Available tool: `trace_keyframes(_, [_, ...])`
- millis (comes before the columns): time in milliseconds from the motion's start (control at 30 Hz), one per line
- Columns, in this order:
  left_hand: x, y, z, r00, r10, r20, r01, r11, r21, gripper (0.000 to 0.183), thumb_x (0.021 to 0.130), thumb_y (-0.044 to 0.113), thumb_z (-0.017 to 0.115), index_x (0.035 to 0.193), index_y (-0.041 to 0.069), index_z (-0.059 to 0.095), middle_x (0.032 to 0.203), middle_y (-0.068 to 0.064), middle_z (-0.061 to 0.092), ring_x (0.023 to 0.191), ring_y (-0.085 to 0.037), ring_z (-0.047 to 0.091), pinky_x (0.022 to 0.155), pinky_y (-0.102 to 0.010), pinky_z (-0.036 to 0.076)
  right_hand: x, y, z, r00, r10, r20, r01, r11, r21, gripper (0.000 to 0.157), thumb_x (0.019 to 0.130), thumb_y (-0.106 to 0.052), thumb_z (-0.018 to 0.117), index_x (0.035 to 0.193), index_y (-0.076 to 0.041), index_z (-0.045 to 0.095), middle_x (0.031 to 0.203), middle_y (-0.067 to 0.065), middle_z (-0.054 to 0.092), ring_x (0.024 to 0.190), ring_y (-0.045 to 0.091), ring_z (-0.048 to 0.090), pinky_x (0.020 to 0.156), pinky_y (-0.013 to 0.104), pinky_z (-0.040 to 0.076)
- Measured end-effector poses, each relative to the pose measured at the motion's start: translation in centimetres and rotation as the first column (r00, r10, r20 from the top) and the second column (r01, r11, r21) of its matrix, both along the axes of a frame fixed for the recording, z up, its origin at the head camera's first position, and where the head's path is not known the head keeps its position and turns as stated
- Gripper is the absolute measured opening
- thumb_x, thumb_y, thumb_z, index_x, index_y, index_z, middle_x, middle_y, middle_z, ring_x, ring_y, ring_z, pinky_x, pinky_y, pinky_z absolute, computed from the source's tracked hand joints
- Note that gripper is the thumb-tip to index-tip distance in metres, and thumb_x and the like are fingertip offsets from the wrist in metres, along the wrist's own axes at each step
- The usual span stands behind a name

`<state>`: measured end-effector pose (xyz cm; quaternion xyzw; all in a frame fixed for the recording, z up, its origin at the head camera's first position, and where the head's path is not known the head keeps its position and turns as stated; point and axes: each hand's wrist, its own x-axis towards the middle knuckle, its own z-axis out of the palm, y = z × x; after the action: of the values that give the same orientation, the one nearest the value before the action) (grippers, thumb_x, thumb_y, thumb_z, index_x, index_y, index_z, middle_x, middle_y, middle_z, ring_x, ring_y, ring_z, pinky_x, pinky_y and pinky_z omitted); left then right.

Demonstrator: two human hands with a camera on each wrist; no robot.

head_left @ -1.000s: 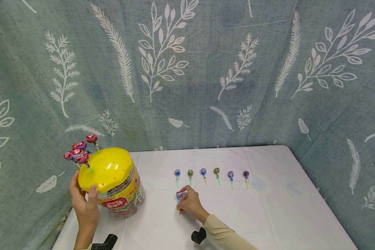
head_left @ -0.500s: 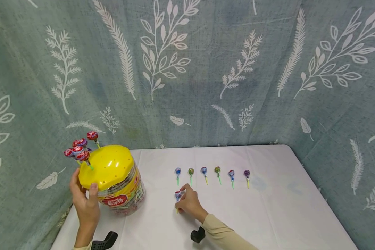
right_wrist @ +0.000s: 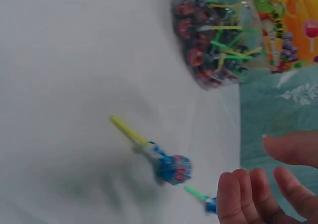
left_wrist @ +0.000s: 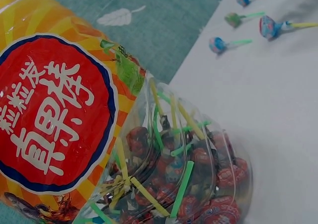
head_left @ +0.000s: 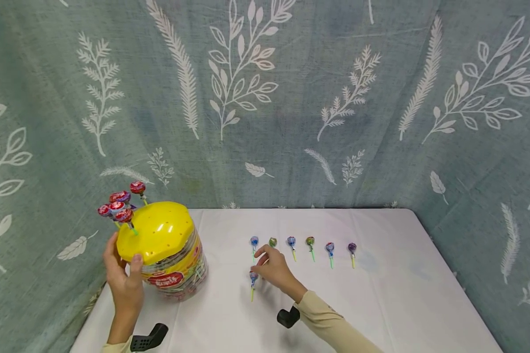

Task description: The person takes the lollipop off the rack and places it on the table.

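My left hand (head_left: 125,289) grips the yellow-lidded candy jar (head_left: 176,269) by its lid edge, and the jar leans to the left. Several red-wrapped lollipops (head_left: 124,215) stick out of holes in the lid (head_left: 161,230). Through the clear wall in the left wrist view, many more lollipops (left_wrist: 171,169) show inside. A blue-wrapped lollipop (head_left: 253,277) with a yellow stick lies on the table. Just above and right of it hovers my right hand (head_left: 278,269), holding nothing. In the right wrist view its thumb and fingers are apart, clear of that lollipop (right_wrist: 174,168).
A row of several lollipops, including a green one (head_left: 310,241) and a purple one (head_left: 352,248), lies behind the right hand on the white-covered table (head_left: 397,294). A leaf-patterned curtain (head_left: 282,98) surrounds the table's back and sides.
My right hand has let go of the blue lollipop, leaving it on the table, and has lifted up and slightly right. The left hand keeps its hold on the jar.
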<state>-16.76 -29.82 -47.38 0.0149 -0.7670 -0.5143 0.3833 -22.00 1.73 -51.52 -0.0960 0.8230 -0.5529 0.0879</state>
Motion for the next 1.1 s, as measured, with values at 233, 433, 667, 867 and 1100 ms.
trace_keyframes(233, [0.1,0.2,0.0,1.000,0.011,0.013,-0.011,1.000,0.002,0.065,0.086,0.015,0.051,0.147,0.019,0.028,0.143,-0.001,0.038,0.113,-0.008,0.042,0.090,-0.013,0.038,-1.0,0.0,3.0,0.997,0.032,-0.063,-0.035,0.998,-0.053,0.021,0.079,-0.002,0.072,0.096,-0.003,0.060,0.076,0.007,0.058,0.060,0.019,0.059,0.050,0.026,0.049])
trace_keyframes(433, [0.1,0.0,-0.1,1.000,0.011,0.009,-0.011,1.000,0.011,0.065,0.086,0.015,0.051,0.147,0.020,0.028,0.144,-0.001,0.037,0.115,-0.009,0.041,0.093,-0.015,0.036,-1.2,-0.5,6.9,0.991,0.064,-0.119,-0.076,0.992,-0.102,0.017,0.080,0.001,0.070,0.094,-0.003,0.061,0.078,0.011,0.060,0.063,0.024,0.060,0.052,0.028,0.050])
trace_keyframes(667, [0.0,0.2,0.1,1.000,0.003,-0.005,-0.002,1.000,0.008,0.065,0.086,0.015,0.051,0.147,0.020,0.029,0.145,-0.001,0.037,0.120,-0.010,0.040,0.098,-0.018,0.034,-2.4,-1.2,10.7,0.973,0.116,-0.199,-0.139,0.985,-0.105,0.015,0.083,-0.006,0.069,0.096,-0.007,0.061,0.084,0.006,0.062,0.075,0.020,0.061,0.058,0.029,0.052])
trace_keyframes(867, [0.0,0.1,0.1,1.000,-0.001,-0.011,0.001,1.000,0.012,0.065,0.086,0.014,0.051,0.147,0.019,0.030,0.145,-0.002,0.037,0.121,-0.010,0.040,0.097,-0.019,0.033,-2.9,-2.2,13.7,0.953,0.171,-0.250,-0.200,0.975,-0.094,0.018,0.085,-0.010,0.069,0.101,-0.009,0.061,0.092,0.006,0.063,0.083,0.020,0.062,0.063,0.027,0.052])
trace_keyframes(1100, [0.0,0.1,0.2,1.000,-0.002,-0.009,0.002,1.000,0.016,0.065,0.085,0.014,0.051,0.147,0.019,0.030,0.144,-0.001,0.037,0.121,-0.010,0.039,0.096,-0.018,0.032,-3.6,-4.0,16.1,0.922,0.216,-0.322,-0.251,0.965,-0.071,0.022,0.084,-0.013,0.070,0.104,-0.009,0.061,0.099,0.009,0.064,0.089,0.019,0.062,0.072,0.024,0.050])
